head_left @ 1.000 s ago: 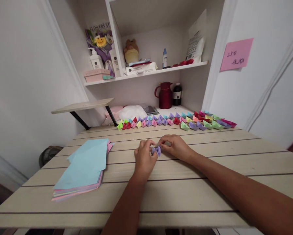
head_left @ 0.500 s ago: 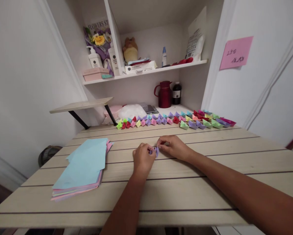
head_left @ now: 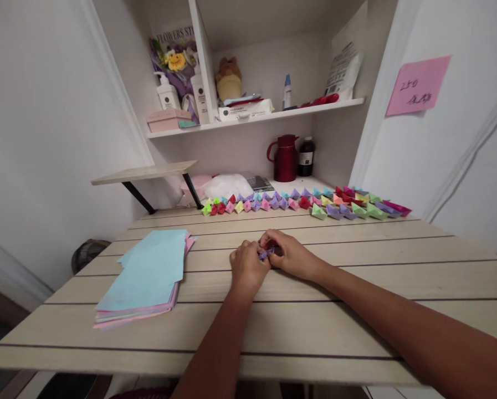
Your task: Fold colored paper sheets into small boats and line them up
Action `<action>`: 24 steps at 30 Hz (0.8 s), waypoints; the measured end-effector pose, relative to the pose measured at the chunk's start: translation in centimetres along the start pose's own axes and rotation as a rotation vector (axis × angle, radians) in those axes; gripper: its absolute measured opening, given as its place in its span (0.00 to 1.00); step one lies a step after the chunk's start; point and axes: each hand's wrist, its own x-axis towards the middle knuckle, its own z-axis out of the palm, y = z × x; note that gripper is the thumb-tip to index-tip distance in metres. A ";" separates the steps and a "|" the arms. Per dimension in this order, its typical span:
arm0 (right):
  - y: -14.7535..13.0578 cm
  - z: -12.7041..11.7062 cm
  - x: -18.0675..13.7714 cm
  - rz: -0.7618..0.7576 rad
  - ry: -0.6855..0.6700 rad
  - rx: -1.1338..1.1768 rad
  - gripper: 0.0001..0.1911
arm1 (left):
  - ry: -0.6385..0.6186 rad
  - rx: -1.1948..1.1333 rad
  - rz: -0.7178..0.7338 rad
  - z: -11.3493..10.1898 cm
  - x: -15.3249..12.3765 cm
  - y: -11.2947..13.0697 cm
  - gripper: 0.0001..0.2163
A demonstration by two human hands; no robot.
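My left hand (head_left: 246,267) and my right hand (head_left: 287,255) meet at the middle of the wooden table (head_left: 298,327), fingers pinched together on a small purple folded paper piece (head_left: 265,254). Only a sliver of the paper shows between the fingertips. A row of several coloured folded paper boats (head_left: 306,203) lines the far edge of the table. A stack of coloured paper sheets (head_left: 148,280), light blue on top, lies to the left of my hands.
Behind the table a low shelf holds a dark red jug (head_left: 284,158) and a dark bottle (head_left: 306,157). The upper shelf (head_left: 256,121) carries bottles, a box and a plush toy. A pink note (head_left: 417,85) hangs on the right wall.
My hands have drawn closer together over the purple paper, which is now mostly covered by the fingers. The view has shifted slightly to the left.
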 end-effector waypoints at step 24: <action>0.1 -0.2 0.5 0.052 -0.107 -0.390 0.10 | -0.048 -0.082 -0.025 -0.5 -0.4 -0.3 0.08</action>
